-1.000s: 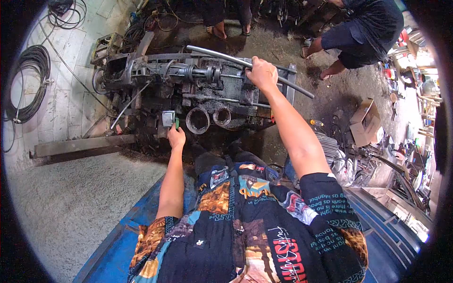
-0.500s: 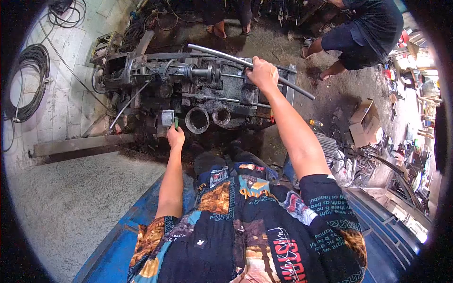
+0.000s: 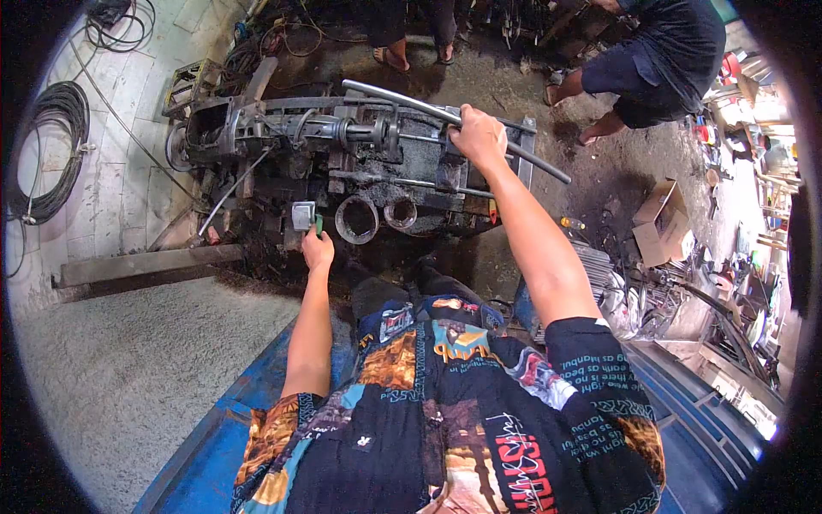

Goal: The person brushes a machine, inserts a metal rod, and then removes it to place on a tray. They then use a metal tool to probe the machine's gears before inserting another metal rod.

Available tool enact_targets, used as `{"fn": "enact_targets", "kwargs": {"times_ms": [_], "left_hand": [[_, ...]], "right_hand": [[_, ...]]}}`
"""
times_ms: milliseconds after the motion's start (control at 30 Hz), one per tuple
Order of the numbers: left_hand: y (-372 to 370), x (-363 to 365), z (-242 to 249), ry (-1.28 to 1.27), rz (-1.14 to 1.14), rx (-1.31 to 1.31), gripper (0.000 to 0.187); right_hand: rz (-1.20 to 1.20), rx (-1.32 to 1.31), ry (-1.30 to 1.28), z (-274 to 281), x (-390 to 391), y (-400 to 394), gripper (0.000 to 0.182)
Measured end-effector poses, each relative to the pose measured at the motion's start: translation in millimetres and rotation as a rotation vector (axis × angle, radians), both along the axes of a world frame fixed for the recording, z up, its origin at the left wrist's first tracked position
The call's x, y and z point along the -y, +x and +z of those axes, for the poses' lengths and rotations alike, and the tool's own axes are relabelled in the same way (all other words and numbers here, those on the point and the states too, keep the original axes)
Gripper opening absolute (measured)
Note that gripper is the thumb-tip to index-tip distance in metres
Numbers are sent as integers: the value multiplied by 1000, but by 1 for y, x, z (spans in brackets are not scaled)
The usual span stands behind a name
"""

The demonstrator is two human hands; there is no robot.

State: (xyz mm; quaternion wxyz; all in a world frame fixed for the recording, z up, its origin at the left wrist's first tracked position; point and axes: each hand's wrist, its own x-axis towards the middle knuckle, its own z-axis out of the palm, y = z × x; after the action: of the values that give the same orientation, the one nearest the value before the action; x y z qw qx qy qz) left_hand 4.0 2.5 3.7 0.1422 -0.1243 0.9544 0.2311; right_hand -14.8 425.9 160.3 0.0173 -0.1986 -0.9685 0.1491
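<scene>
My left hand (image 3: 318, 248) is closed on the green handle (image 3: 318, 225) of a tool with a square, pale metal head (image 3: 302, 215). Left of a round metal ring (image 3: 356, 219), this tool stays close to the machine's near side. Up and to the right, my right hand (image 3: 477, 135) has its fingers wrapped round a long grey metal pipe (image 3: 402, 101), which slants down to the right over the machine's end. The lathe-like machine (image 3: 317, 128) is dark and greasy, with metal shavings on it. A second ring (image 3: 400, 212) sits beside the first.
A person (image 3: 655, 64) in dark clothes stands at the upper right; another person's feet (image 3: 394, 56) show at the top. A cable coil (image 3: 53, 154) hangs on the left wall. An open cardboard box (image 3: 664, 223) and scattered metal parts lie at the right.
</scene>
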Motion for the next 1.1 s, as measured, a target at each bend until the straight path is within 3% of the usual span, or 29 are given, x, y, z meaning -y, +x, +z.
{"fn": "enact_targets", "kwargs": {"times_ms": [333,1100], "left_hand": [[2,-10,19,-53,-30,-23,36],[2,-7,10,-34,-46,-67,37]], "right_hand": [[-6,-32,-4,-3,-1,1,32],[-24,24,2,1,-7,5,35]]}}
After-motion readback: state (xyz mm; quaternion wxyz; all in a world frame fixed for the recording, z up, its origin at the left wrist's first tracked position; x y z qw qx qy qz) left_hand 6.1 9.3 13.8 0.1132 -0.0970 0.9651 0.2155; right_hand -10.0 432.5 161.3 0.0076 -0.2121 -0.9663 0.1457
